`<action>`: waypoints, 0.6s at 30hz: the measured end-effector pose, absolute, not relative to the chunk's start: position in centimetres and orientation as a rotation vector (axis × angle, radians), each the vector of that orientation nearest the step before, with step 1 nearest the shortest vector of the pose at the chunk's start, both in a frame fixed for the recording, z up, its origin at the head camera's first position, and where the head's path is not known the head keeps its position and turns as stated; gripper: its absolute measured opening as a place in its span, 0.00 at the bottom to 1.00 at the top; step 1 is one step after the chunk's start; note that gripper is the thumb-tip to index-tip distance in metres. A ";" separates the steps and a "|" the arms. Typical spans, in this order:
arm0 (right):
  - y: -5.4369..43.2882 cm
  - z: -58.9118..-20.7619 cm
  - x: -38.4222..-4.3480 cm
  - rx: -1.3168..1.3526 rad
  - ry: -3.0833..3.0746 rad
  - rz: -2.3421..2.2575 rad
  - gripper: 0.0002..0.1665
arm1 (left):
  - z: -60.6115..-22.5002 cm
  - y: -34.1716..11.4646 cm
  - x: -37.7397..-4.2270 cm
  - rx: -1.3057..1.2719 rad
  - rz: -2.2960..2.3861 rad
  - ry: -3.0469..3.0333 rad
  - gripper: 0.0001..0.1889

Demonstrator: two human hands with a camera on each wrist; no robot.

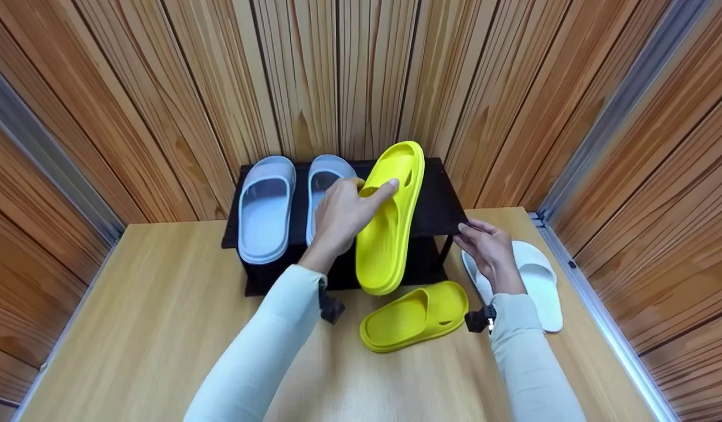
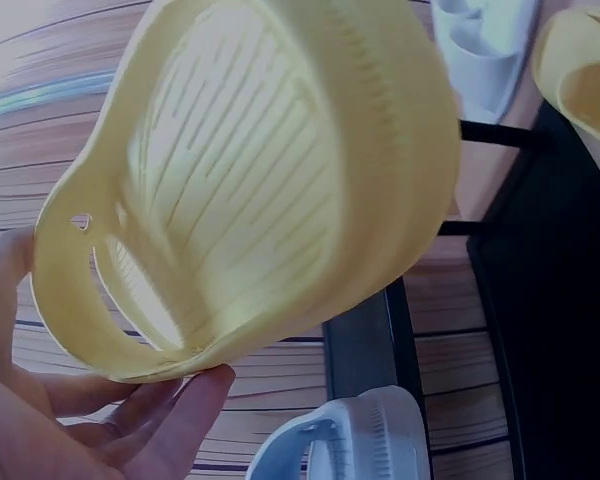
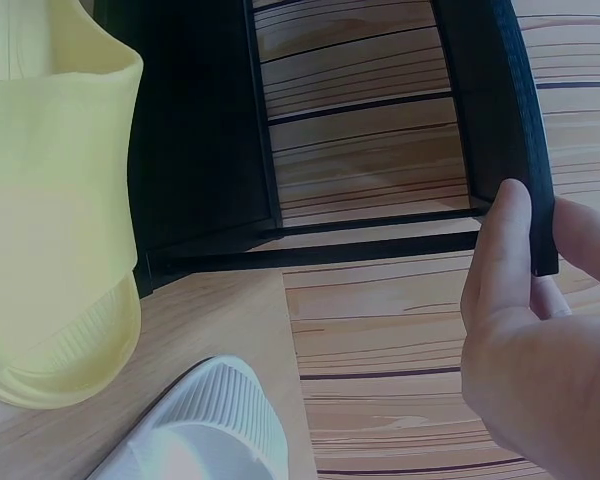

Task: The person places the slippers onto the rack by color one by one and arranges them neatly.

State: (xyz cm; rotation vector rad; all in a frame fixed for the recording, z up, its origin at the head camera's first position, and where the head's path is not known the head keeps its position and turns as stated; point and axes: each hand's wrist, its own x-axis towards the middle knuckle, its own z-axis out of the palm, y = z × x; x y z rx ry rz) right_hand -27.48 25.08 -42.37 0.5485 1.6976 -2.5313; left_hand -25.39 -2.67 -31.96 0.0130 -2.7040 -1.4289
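Note:
My left hand (image 1: 344,214) grips a bright yellow slipper (image 1: 384,246) by its strap, thumb on top, holding it tilted above the right half of a black two-tier shoe rack (image 1: 440,199). The left wrist view shows the held slipper (image 2: 250,150) with fingers below its strap. My right hand (image 1: 489,246) pinches the rack's front right corner; in the right wrist view its fingers (image 3: 505,240) lie on both sides of the top board (image 3: 500,120). A second yellow slipper (image 1: 396,325) lies on the floor before the rack, toe to the right.
Two grey-blue slippers, one at the left (image 1: 264,228) and one beside it (image 1: 329,167), sit on the rack's top. White slippers (image 1: 540,287) lie on the wooden floor (image 1: 167,322) right of the rack, partly behind my right hand. Wood-panelled walls (image 1: 302,76) stand behind and at both sides.

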 end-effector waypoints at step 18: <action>25.1 -42.3 -26.9 0.550 1.670 -2.572 0.19 | -31.2 -1.4 -29.9 0.054 -1.155 -2.819 0.34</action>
